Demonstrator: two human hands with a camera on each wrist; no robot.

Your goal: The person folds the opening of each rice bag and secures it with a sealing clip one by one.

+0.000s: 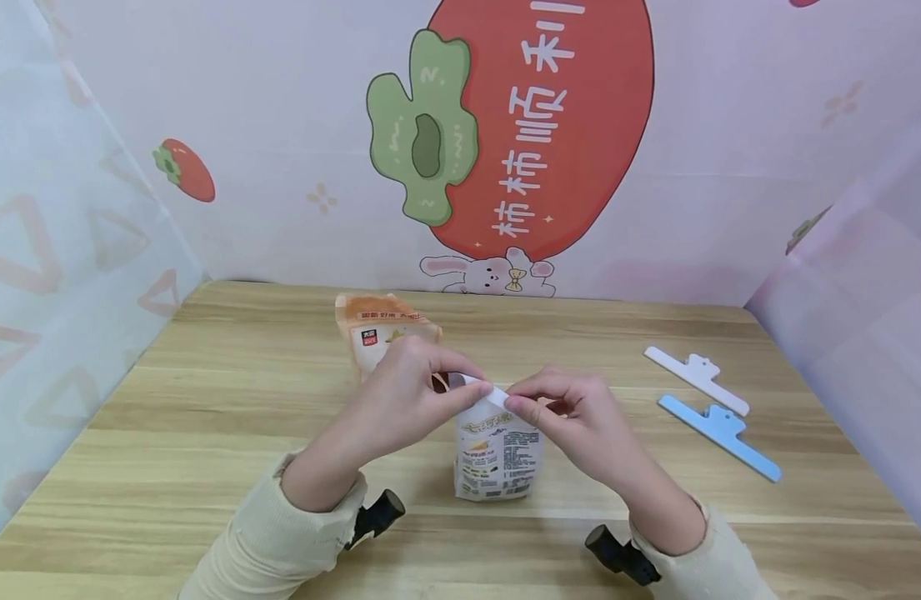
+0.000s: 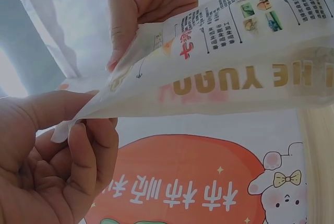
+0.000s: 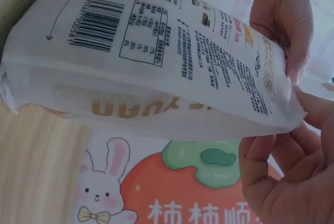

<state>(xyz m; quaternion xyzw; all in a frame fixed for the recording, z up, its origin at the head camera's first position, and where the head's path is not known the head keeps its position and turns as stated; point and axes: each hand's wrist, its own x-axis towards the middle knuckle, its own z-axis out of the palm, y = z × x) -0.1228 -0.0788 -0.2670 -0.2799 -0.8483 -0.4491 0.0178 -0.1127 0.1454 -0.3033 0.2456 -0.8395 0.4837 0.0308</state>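
A white printed food bag point(image 1: 498, 462) stands upright on the wooden table in the head view, its printed back towards me. My left hand point(image 1: 411, 387) pinches the left end of its top edge between thumb and fingers. At the right end of that edge, my right hand point(image 1: 580, 421) does the same, and the top looks folded over between them. Text and a barcode cover the bag point(image 3: 151, 41) in the right wrist view. Gold letters run along its side in the left wrist view, where the left thumb and fingers point(image 2: 83, 151) grip a corner.
Behind my left hand stands an orange and white bag point(image 1: 377, 321), partly hidden. On the right of the table lie a white sealing clip point(image 1: 693, 377) and a blue sealing clip point(image 1: 718, 437). A printed cloth backdrop point(image 1: 280, 225) rises at the table's far edge.
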